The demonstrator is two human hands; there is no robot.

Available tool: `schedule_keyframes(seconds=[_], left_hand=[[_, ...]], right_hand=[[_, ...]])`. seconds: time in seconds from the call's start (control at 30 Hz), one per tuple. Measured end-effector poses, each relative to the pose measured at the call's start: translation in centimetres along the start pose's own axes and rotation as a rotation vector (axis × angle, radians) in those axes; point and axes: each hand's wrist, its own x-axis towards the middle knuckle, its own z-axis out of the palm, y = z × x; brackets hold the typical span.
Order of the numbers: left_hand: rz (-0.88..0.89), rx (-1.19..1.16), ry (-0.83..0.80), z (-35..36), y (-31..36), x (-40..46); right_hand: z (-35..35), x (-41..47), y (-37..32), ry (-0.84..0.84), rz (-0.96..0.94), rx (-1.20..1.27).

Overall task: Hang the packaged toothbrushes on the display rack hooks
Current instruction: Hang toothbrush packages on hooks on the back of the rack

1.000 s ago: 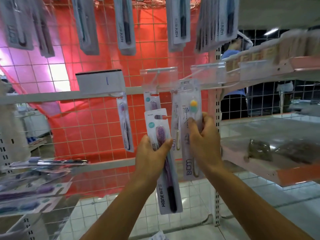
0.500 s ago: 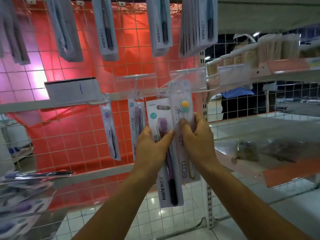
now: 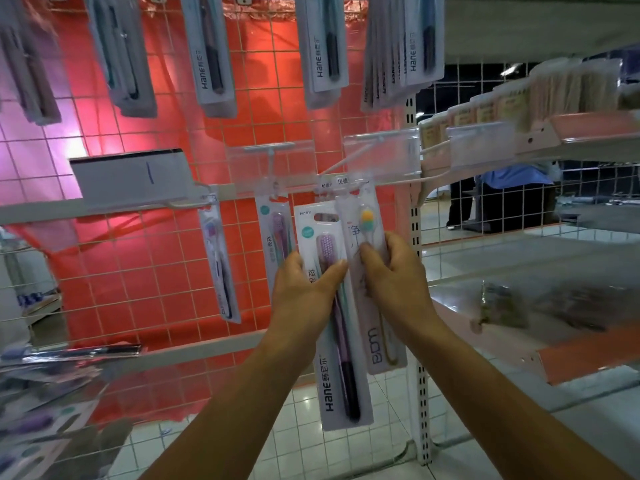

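Red backing sheet behind the wire grid panel [image 3: 166,271] sets off the packs already hung. Taking the clear price-tag holder [image 3: 381,154] as the landmark: just below it, the right hand [image 3: 394,271] pinches a pale pack with a yellow-headed toothbrush [image 3: 367,258], whose top reaches up to the hook [image 3: 349,183] under that holder; whether the hang hole is already over the hook cannot be told. Just left of that pack, the left hand [image 3: 304,292] grips a Hane pack with a purple toothbrush [image 3: 332,317], thumb across its front, its top sitting lower than the hook line, so it looks not yet hung. Further left of the holder, two single packs [image 3: 221,265] hang from neighbouring hooks, and a fuller row [image 3: 401,46] hangs above it. Far down to the left, more loose packs [image 3: 52,382] lie in a pile, so by the look of it plenty of hanging is left.
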Motion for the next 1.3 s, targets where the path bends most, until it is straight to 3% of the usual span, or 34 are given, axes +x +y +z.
schedule_keyframes(seconds=[0.27, 0.67, 0.73, 0.83, 0.9, 1.0, 1.1, 1.3], left_hand=[[0.037, 0.042, 0.017, -1.0, -1.4, 0.7], [-0.063, 0.075, 0.048, -2.1, -2.6, 1.6], [-0.070, 0.077, 0.037, -2.2, -2.5, 1.4], [-0.065, 0.077, -0.001, -2.6, -2.4, 1.0], [-0.071, 0.072, -0.017, -2.8, -2.1, 0.5], [-0.083, 0.035, -0.037, -3.3, -1.5, -0.2], [-0.117, -0.008, -0.047, -4.1, -1.0, -0.9], [-0.138, -0.018, 0.004, -6.1, -0.8, -2.7]], right_hand=[[2.5, 4.0, 3.7, -0.103, 0.127, 0.016], [4.2, 5.9, 7.8, -0.228, 0.313, 0.013], [3.7, 4.6, 8.6, -0.151, 0.305, -0.033], [2.7, 2.3, 9.0, 0.112, 0.183, -0.137], [2.4, 0.4, 7.8, 0.160, 0.090, -0.107], [2.5, -1.8, 5.4, -0.017, 0.092, 0.045], [2.8, -3.1, 3.0, -0.227, 0.244, 0.216], [4.0, -5.5, 1.2, -0.497, 0.231, 0.207]])
